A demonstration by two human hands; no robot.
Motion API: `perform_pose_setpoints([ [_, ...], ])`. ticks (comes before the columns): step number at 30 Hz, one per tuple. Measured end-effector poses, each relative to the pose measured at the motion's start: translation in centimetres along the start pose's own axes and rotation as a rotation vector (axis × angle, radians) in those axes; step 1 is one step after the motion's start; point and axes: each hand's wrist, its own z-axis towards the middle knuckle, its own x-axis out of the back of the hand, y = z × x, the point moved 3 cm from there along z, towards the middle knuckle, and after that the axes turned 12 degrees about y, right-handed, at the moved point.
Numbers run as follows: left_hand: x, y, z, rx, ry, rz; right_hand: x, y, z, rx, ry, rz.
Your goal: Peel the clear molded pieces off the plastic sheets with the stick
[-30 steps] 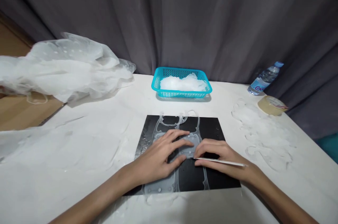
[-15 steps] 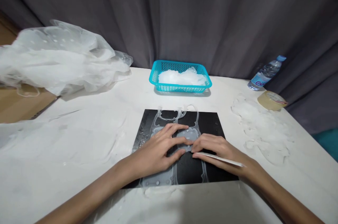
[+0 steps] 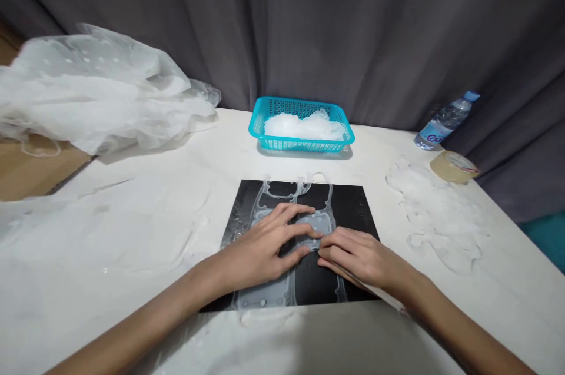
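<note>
A translucent plastic sheet with moulded, rounded panels [image 3: 316,223] lies over a black board [image 3: 311,286] in front of me. My left hand [image 3: 269,242] rests on the sheet with its fingers spread around one panel. Close to those fingertips, my right hand [image 3: 356,254] is closed on a thin, white-handled tool [image 3: 389,298]. Its tip meets the lower edge of that panel, but the fingers largely hide it, so its exact kind is unclear. Below my left wrist, another grey panel [image 3: 265,295] with small round bumps shows.
A turquoise basket [image 3: 304,144] holding white translucent pieces stands at the back. Left are a bundle of white plastic [image 3: 115,104], a cardboard box [image 3: 39,172] and flat clear sheets [image 3: 101,234]. Right are film scraps [image 3: 445,222], a tape roll [image 3: 454,167] and a water bottle [image 3: 445,122].
My right hand has turned slightly, and the tool's handle end now points lower and nearer to me. The left hand has stayed almost in place on the sheet.
</note>
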Motion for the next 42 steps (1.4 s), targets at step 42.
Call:
perform_pose_setpoints([
  [42, -1.8, 2.1, -3.3, -0.517, 0.372, 0.521, 1.1, 2.2, 2.4, -0.54, -0.117, 0.494],
])
